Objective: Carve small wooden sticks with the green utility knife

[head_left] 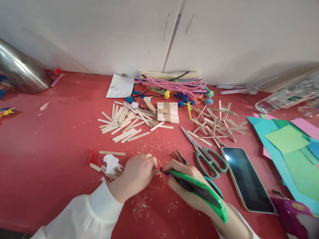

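My left hand (139, 175) is closed over the red table, pinching the end of a small wooden stick (158, 171) mostly hidden by the fingers. Wrapped around a green and black utility knife (203, 192), my right hand (184, 196) points the blade end leftward at the stick tip. The two hands are nearly touching. Fine wood shavings (144, 211) are scattered beneath and around them. Just left of my left hand lie a crumpled white scrap (111, 164) and a few craft sticks (112, 153). Green-handled scissors (205, 154) rest beyond my right hand.
Loose craft sticks (122, 121) and a stick panel (172, 113) lie ahead, with pink pipe cleaners (174, 84) behind. To the right are a stick pile (218, 124), a phone (248, 180), coloured paper (300, 161) and a plastic bottle (296, 92). A metal flask (17, 62) lies left.
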`<state>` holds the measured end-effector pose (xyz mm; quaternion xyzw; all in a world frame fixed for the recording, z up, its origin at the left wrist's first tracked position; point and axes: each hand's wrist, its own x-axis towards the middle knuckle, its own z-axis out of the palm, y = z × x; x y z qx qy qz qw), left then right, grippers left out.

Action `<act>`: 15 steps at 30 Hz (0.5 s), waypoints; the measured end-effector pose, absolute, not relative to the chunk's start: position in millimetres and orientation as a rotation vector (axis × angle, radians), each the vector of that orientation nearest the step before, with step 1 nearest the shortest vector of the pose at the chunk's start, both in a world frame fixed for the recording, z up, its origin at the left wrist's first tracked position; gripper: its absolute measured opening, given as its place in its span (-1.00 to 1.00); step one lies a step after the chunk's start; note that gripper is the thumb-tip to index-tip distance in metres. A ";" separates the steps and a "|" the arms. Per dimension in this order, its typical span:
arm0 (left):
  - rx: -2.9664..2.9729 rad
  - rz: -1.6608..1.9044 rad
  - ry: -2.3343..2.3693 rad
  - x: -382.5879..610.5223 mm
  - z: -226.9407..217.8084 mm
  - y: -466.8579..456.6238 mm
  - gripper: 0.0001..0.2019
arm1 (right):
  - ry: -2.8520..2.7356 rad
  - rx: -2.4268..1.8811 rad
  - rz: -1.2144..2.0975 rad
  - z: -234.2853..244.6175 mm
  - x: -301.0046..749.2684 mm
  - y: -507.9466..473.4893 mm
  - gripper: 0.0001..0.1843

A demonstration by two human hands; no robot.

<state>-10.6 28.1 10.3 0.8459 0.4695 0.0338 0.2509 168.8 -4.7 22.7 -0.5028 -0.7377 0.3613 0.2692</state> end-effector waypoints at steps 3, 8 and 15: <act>2.318 0.076 1.283 -9.9 10.5 28.5 -0.91 | -2.061 -1.370 1.041 21.9 170.2 -5.8 -0.81; 2.325 0.046 1.292 -8.2 12.2 29.1 -0.90 | -2.087 -1.373 1.094 20.5 173.7 -7.0 -0.81; 2.367 0.019 1.289 -9.3 12.9 28.9 -0.90 | -2.053 -1.352 1.052 20.9 180.2 -8.0 -0.77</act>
